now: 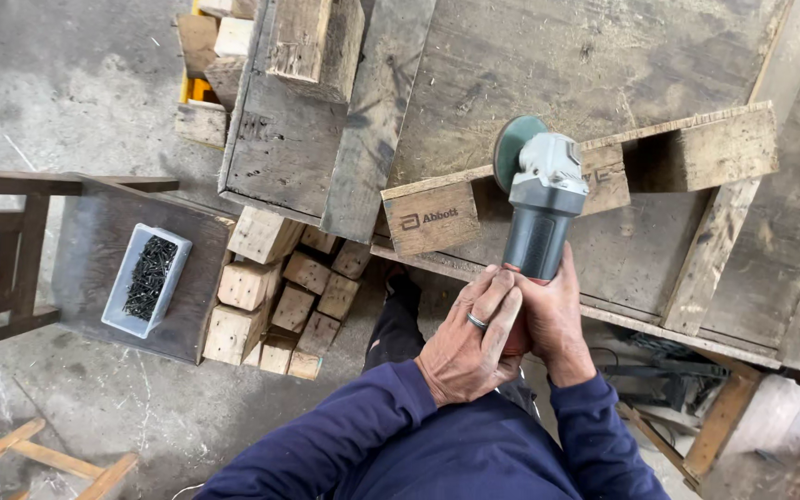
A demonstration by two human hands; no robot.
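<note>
Both hands wrap the rear handle of a grey angle grinder with a pale metal head and a green sanding disc. The left hand, a ring on one finger, closes over the handle from the near left, and the right hand clasps it from the right, so the two press together around the tool's tail. The grinder points away from the person, and its disc stands on edge against the top edge of a weathered wooden pallet piece, which lies across the large worn wooden workbench near its front edge. The disc meets the pallet just right of its left end block, a square block bearing a printed mark.

Dark blue sleeves cover both forearms. Thick grey planks and a short timber block lie on the bench's far left corner. Below the bench's left edge stands a stack of pale cut wooden blocks. Left of them, on the seat of a dark wooden chair, sits a white plastic tray of black screws. Grey concrete floor stretches to the left, with light wooden slats at its near left corner.
</note>
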